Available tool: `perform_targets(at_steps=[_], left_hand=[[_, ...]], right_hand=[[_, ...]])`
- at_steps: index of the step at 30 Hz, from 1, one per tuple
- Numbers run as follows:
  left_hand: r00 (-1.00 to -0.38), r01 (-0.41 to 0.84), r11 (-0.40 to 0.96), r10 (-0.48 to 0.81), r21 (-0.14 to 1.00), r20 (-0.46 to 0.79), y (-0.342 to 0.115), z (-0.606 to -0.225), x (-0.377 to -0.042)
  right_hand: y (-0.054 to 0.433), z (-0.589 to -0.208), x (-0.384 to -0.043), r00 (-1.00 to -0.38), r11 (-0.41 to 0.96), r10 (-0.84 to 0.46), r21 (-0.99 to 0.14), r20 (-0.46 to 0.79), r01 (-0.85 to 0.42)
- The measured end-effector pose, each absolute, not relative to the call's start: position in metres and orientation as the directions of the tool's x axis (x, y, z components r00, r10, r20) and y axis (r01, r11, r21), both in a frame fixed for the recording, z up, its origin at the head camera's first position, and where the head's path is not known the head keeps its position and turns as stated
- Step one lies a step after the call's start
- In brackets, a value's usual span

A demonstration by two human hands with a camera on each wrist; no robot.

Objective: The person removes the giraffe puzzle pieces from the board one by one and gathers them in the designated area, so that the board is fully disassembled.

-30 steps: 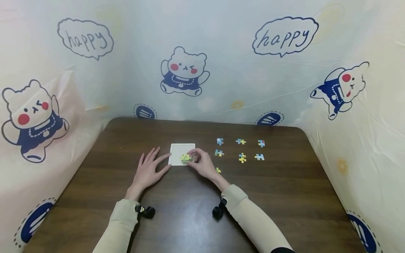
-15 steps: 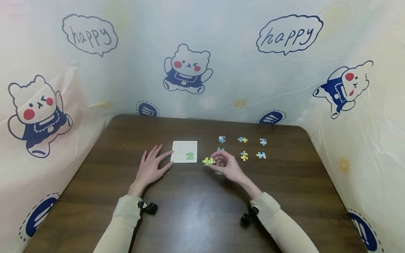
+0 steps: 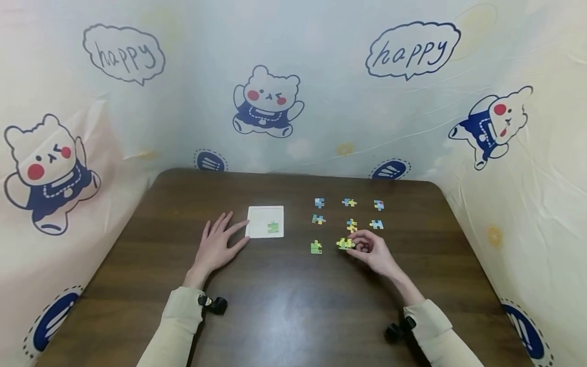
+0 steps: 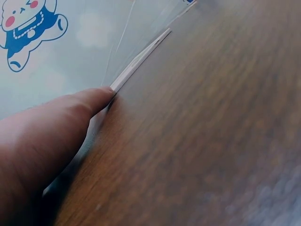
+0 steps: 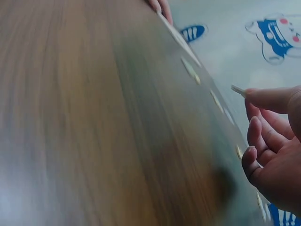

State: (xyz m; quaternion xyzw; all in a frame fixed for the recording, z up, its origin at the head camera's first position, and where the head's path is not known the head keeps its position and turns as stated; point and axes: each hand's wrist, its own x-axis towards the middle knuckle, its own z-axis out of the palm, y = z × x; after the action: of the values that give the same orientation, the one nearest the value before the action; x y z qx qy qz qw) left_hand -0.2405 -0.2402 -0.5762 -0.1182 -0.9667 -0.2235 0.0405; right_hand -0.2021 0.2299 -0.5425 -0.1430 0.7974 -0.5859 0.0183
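A yellow-green puzzle piece (image 3: 345,243) is pinched between the thumb and fingers of my right hand (image 3: 373,252), near the lower row of loose pieces. In the right wrist view the pinched piece (image 5: 238,90) shows edge-on, lifted off the table. My left hand (image 3: 215,251) lies spread on the table, its thumb and a fingertip touching the left edge of a white square puzzle tray (image 3: 259,214). One green puzzle piece (image 3: 273,227) sits in the tray's lower right corner. In the left wrist view, the thumb (image 4: 61,122) meets the tray's thin edge (image 4: 141,59).
Several loose puzzle pieces lie in rows right of the tray, among them a blue one (image 3: 376,224), a yellow one (image 3: 351,225) and a green one (image 3: 316,247). The brown wooden table (image 3: 275,306) ends at a printed cloth backdrop (image 3: 330,102).
My right hand has carried the yellow-green puzzle piece from over the tray rightward to beyond the green loose piece. One green piece now shows in the tray. My left hand has stayed put.
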Motion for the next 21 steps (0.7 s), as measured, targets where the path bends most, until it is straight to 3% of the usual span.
perform_targets(at_steps=[10, 21], left_hand=[[-0.966, 0.255, 0.867, 0.207, 0.429, 0.156, -0.239, -0.574, -0.238], [-0.967, 0.252, 0.862, 0.213, 0.440, 0.137, -0.240, -0.576, -0.240]], right_hand=[[0.249, -0.550, -0.194, -0.967, 0.374, -0.241, -0.911, 0.088, -0.176], [0.249, -0.556, -0.186, -0.943, 0.596, -0.254, -0.733, 0.214, -0.327]])
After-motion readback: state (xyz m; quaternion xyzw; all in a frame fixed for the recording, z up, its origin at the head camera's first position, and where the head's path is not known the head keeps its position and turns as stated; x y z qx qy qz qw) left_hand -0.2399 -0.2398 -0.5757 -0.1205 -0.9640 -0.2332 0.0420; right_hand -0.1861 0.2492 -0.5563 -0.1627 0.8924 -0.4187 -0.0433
